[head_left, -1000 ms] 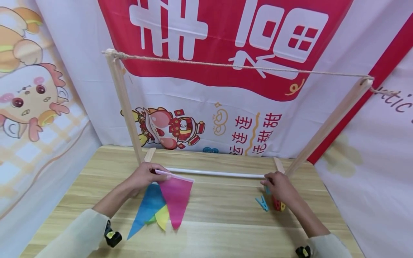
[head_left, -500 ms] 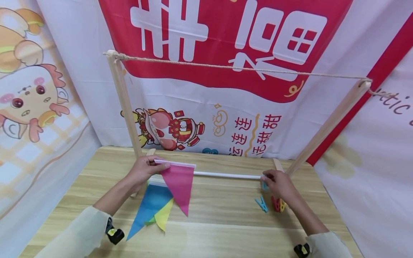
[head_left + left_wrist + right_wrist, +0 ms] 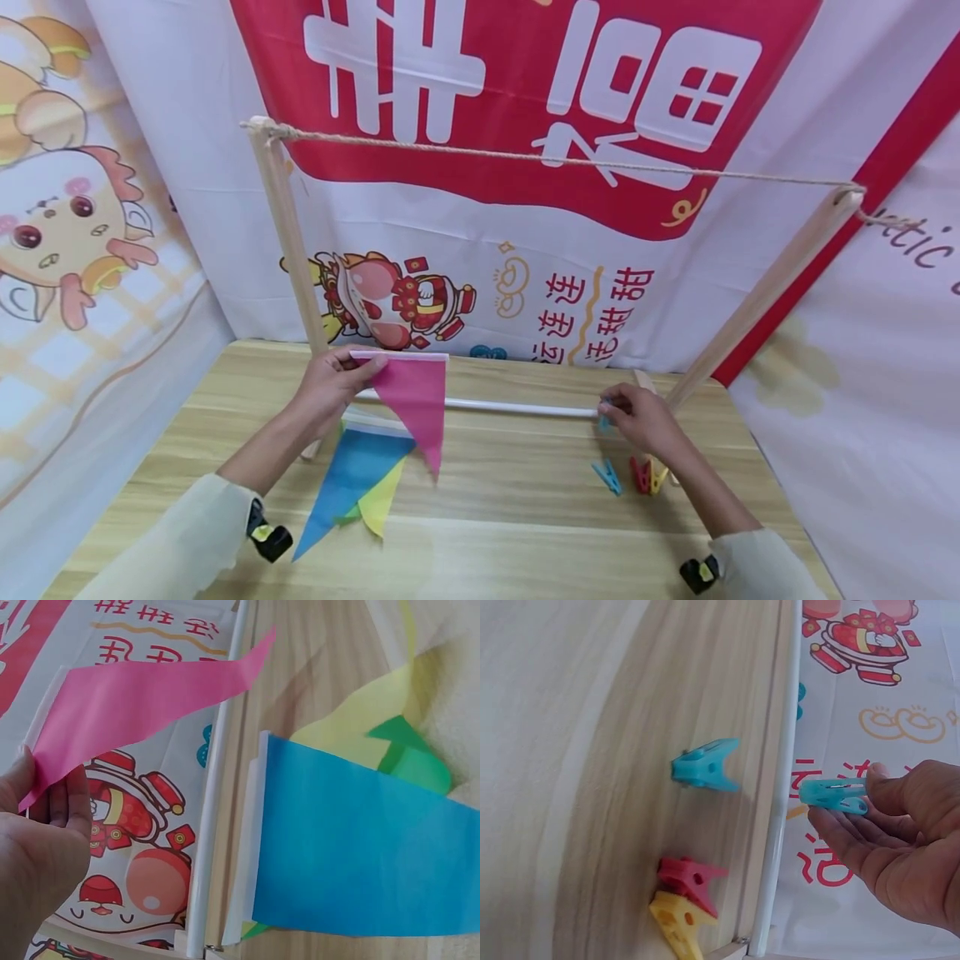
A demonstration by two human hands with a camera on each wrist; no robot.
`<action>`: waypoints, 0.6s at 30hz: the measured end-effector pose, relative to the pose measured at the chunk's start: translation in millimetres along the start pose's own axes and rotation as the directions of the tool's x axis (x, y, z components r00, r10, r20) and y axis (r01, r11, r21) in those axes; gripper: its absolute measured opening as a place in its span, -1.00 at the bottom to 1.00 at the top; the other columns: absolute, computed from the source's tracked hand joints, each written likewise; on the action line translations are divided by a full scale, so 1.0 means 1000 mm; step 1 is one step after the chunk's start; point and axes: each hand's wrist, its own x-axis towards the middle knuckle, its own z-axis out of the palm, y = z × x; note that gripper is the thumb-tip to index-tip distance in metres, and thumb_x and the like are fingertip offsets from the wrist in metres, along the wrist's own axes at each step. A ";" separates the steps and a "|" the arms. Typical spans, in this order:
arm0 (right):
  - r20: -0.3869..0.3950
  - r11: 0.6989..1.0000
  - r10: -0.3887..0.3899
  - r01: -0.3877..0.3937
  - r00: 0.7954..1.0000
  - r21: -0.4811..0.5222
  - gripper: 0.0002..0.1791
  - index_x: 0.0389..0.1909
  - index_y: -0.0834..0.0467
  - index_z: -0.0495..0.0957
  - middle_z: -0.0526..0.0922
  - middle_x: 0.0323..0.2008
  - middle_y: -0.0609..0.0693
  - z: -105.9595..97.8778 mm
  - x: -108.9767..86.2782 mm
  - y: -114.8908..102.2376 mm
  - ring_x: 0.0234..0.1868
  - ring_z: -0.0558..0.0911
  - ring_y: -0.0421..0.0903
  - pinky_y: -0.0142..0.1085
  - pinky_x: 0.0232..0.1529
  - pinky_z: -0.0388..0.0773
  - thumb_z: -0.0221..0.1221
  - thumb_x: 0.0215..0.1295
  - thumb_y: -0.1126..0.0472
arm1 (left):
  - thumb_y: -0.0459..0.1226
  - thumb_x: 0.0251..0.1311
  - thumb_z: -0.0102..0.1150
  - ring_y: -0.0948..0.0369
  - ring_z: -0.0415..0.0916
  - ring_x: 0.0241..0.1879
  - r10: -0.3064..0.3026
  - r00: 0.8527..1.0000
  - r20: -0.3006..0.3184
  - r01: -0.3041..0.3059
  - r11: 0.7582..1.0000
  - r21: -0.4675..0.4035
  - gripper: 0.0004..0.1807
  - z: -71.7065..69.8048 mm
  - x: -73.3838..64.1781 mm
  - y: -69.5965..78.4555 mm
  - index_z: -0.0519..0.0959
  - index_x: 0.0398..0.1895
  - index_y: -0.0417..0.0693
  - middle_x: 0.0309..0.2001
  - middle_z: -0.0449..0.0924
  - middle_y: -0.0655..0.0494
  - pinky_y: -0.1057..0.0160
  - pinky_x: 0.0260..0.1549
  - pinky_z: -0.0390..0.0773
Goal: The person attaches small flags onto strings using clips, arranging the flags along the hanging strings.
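My left hand [image 3: 330,385] pinches a pink triangular pennant [image 3: 417,400] by the left end of its white top band, and its point hangs down. Below lie a blue pennant [image 3: 367,468], a yellow pennant [image 3: 386,500] and a partly hidden green pennant [image 3: 416,765], overlapping on the table. At the right, my right hand [image 3: 643,422] holds a turquoise clothespin [image 3: 832,796] between thumb and fingers. Beneath that hand, another turquoise clothespin [image 3: 705,766], a red clothespin [image 3: 691,876] and a yellow clothespin [image 3: 679,919] rest on the wood.
A wooden frame has a left post [image 3: 288,242] and a right post [image 3: 765,292]. A twine line [image 3: 525,156] is strung between their tops, and a white rod [image 3: 517,407] runs low across. A printed cloth [image 3: 480,225] hangs behind the wooden table [image 3: 510,558].
My left hand has lifted the pink pennant up and away from the blue one, toward the back. The right hand has shifted slightly left and up with its clothespin.
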 end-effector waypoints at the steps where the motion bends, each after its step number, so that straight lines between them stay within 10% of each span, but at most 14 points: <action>1: 0.001 1.000 0.002 -0.002 1.000 0.013 -0.69 0.19 0.41 0.70 0.88 -0.08 0.21 0.000 0.001 -0.001 -0.06 0.85 0.04 -0.21 -0.06 0.82 0.31 0.66 0.25 | -0.11 0.54 0.45 0.32 0.83 -0.04 0.010 1.000 -0.006 -0.010 0.999 -0.031 -0.66 0.000 0.000 0.001 0.79 0.25 0.00 -0.07 0.86 0.33 0.31 0.13 0.84; 18: 0.008 0.994 -0.011 0.010 1.000 0.108 -0.66 0.26 0.37 0.70 0.87 -0.05 0.23 -0.018 0.021 -0.024 -0.05 0.86 0.02 -0.36 -0.07 0.82 0.27 0.71 0.21 | -0.19 0.49 0.49 0.36 0.88 -0.09 0.147 0.985 -0.092 -0.160 0.974 -0.162 -0.71 0.003 0.008 0.022 0.84 0.18 -0.06 -0.14 0.92 0.32 0.30 0.04 0.86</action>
